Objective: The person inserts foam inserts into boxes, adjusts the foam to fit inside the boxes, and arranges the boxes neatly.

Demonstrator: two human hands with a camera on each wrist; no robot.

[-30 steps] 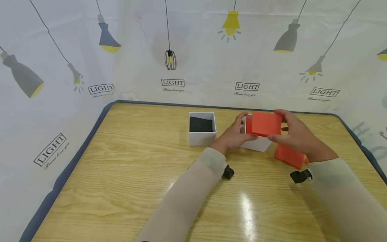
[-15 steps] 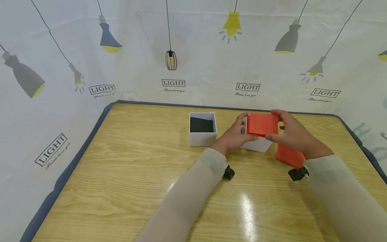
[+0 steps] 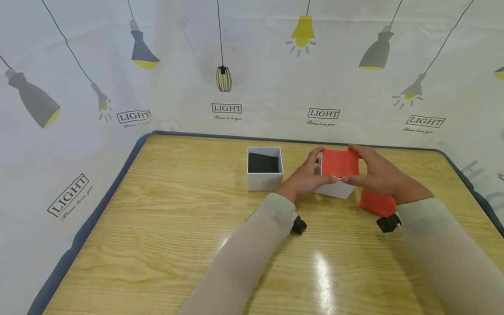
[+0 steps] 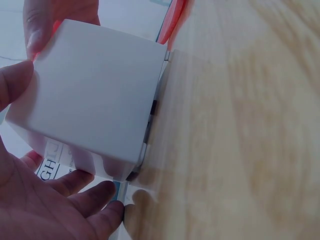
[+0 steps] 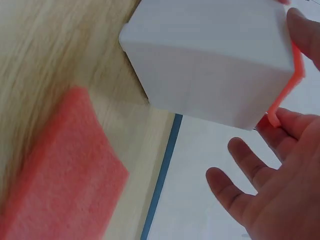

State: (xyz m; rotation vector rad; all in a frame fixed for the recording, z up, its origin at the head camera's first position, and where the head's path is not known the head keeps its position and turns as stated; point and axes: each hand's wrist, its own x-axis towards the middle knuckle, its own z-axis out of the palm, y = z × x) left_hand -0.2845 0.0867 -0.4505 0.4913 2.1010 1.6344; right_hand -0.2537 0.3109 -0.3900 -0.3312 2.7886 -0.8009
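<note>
In the head view a white box (image 3: pixel 334 189) stands at the back right of the table, with a red foam piece (image 3: pixel 340 163) over its open top. My left hand (image 3: pixel 301 178) holds the box on its left side, thumb at the front and fingers reaching round behind. The right hand (image 3: pixel 379 176) pinches the foam between thumb and fingers at the box's right rim. From the right wrist, a thin strip of the red foam (image 5: pixel 286 97) shows beyond the box's rim. How far the foam sits inside the box is hidden.
Another red foam block (image 3: pixel 377 202) lies on the table under my right wrist. Left of my left hand stands a second white box (image 3: pixel 265 181) with a black block (image 3: pixel 263 162) inside. A printed curtain (image 3: pixel 267 87) rises behind the table's far edge.
The right hand has moved left and slightly down with the red foam piece, bringing it in line with the box's top. The left hand keeps its hold on the box.
</note>
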